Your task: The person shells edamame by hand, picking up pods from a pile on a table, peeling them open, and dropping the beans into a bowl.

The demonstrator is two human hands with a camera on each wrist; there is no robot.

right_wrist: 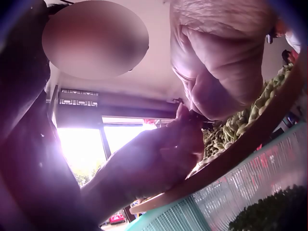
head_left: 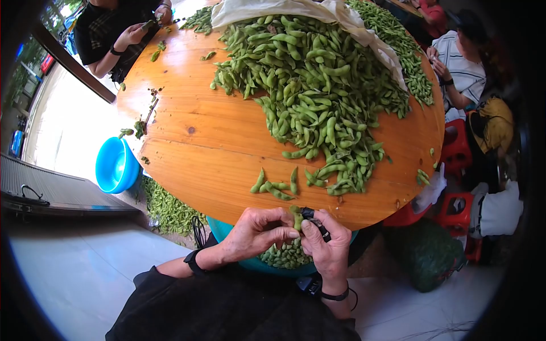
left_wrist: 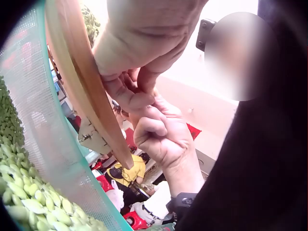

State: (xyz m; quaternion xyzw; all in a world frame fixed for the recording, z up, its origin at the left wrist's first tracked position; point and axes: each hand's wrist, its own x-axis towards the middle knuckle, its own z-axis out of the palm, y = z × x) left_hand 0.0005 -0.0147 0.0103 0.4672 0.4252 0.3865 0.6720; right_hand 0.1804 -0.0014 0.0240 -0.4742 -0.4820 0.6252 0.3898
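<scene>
Both hands meet at the near edge of the wooden table (head_left: 193,165), above a teal mesh basket (left_wrist: 67,115). Between thumb and fingertips, my left hand (head_left: 256,230) pinches a green soybean pod (head_left: 297,220). My right hand (head_left: 329,245) grips the same pod from the other side, thumb against it. Black bands (head_left: 317,220) wrap fingers of the right hand. Shelled green beans (head_left: 281,257) lie in the basket below the hands. Several loose pods (head_left: 276,190) lie on the table just beyond. In both wrist views the fingers hide the pod.
A large heap of pods (head_left: 324,85) covers the table's far middle, with a pale cloth (head_left: 273,8) behind it. A blue basin (head_left: 116,165) stands at left, near pods on the floor (head_left: 170,207). Other people sit around the table. Red stools (head_left: 455,210) are at right.
</scene>
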